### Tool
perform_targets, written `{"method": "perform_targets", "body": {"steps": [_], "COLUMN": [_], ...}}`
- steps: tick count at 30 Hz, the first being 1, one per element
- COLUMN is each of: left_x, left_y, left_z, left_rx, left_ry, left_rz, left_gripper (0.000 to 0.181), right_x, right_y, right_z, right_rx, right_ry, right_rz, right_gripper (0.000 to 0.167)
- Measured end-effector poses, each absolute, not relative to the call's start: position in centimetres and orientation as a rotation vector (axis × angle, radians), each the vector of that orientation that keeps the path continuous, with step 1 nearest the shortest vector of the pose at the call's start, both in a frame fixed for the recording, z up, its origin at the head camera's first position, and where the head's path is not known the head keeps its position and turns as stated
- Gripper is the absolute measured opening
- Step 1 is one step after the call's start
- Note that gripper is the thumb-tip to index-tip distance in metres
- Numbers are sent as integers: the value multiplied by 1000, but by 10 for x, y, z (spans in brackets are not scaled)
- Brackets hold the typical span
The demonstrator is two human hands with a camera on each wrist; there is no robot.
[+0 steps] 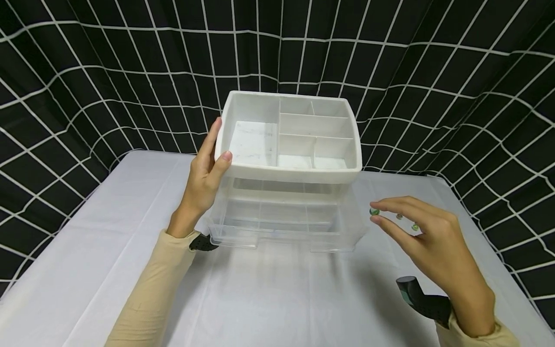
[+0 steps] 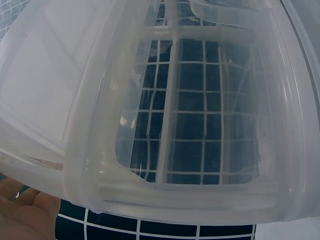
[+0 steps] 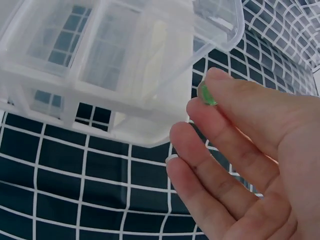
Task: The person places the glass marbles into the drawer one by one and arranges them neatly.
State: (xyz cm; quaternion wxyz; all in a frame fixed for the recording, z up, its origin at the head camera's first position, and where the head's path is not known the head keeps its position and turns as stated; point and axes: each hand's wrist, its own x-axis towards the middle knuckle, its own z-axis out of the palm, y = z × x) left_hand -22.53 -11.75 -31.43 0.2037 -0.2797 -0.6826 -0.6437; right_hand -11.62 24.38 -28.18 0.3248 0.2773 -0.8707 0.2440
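Observation:
A white storage box (image 1: 295, 174) with a divided top tray and a clear drawer section (image 1: 286, 239) below stands in the middle of the head view. My left hand (image 1: 201, 185) grips its left side, thumb over the front rim and fingers along the outer wall. In the left wrist view, the clear plastic (image 2: 85, 150) fills most of the picture. To the right of the box, my right hand (image 1: 438, 241) pinches a green glass marble (image 3: 206, 95) between thumb and index finger. The right wrist view shows the other fingers loosely bent.
Two more greenish marbles, one (image 1: 399, 216) and another (image 1: 415, 226), lie on the white tablecloth (image 1: 260, 299) behind my right hand. A black cloth with a white grid (image 1: 303, 58) hangs at the back and sides. Each wrist carries a black camera mount (image 1: 425, 299).

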Motion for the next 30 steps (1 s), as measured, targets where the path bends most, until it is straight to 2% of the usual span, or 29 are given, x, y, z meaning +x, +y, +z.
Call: {"method": "perform_targets", "body": {"steps": [5, 9, 14, 23, 30], "left_x": [-226, -226, -227, -227, -227], "left_y": [-118, -118, -118, -117, -117], "left_z": [-314, -314, -315, -317, -317], "left_rx": [-781, -783, -778, -791, -798], "left_ry": [-1903, -1902, -1903, -1894, -1888], "left_rz": [-1790, -1789, -1802, -1788, -1790], "left_gripper": [64, 64, 65, 65, 65], "right_x": [-115, -116, -116, -119, -122], "right_y": [239, 235, 231, 221, 208], "right_z": [-280, -280, -282, -284, -279], "right_rx": [759, 800, 823, 867, 936], "right_ry": [-2288, -2256, -2223, -2170, -2201], "right_rz": [683, 726, 737, 762, 750], "right_gripper": [35, 17, 44, 45, 38]}}
